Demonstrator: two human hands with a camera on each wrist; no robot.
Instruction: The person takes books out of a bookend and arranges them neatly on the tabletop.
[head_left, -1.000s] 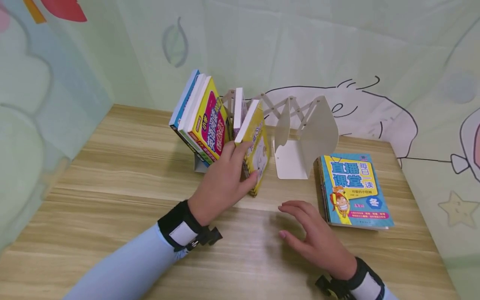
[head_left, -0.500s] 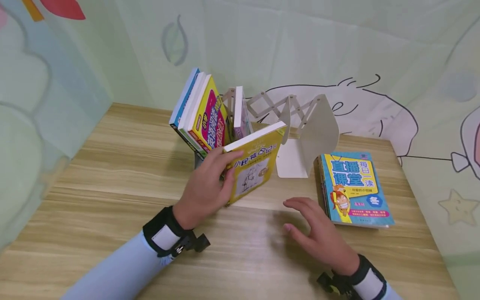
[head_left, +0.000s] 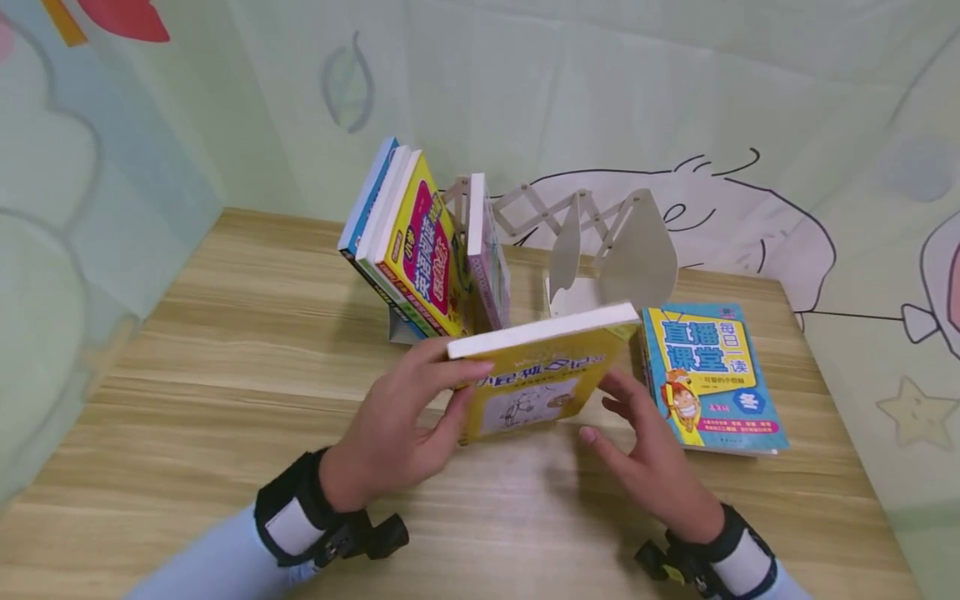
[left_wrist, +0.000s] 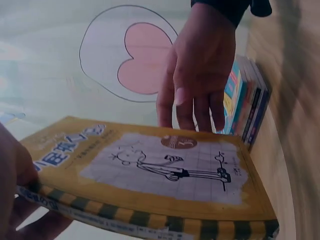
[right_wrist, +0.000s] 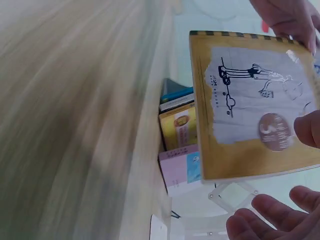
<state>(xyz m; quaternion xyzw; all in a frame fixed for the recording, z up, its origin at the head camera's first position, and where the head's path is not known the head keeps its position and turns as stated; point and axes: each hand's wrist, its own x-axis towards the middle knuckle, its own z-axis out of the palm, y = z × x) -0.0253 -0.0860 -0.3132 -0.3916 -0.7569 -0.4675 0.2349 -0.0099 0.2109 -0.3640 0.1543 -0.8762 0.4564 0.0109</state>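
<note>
My left hand [head_left: 397,425] grips a yellow book [head_left: 543,392] by its left side, thumb on the front cover. The book stands tilted in front of me, its white page edge up, and a striped spine shows in the left wrist view. My right hand [head_left: 652,458] is at the book's right side with fingers spread. In the right wrist view its thumb [right_wrist: 309,129] overlaps the cover, while the fingertips [right_wrist: 280,212] show apart from the book's edge.
A folding bookend rack [head_left: 637,250] stands at the back; several books [head_left: 427,258] lean in its left part, with a thin purple-white book [head_left: 487,258] beside them. A stack of blue books [head_left: 712,375] lies at right on the wooden table [head_left: 247,367].
My left hand has drawn the yellow book out from beside the purple-white one, toward me, and turned its cover to face me. My right hand has come to its right side.
</note>
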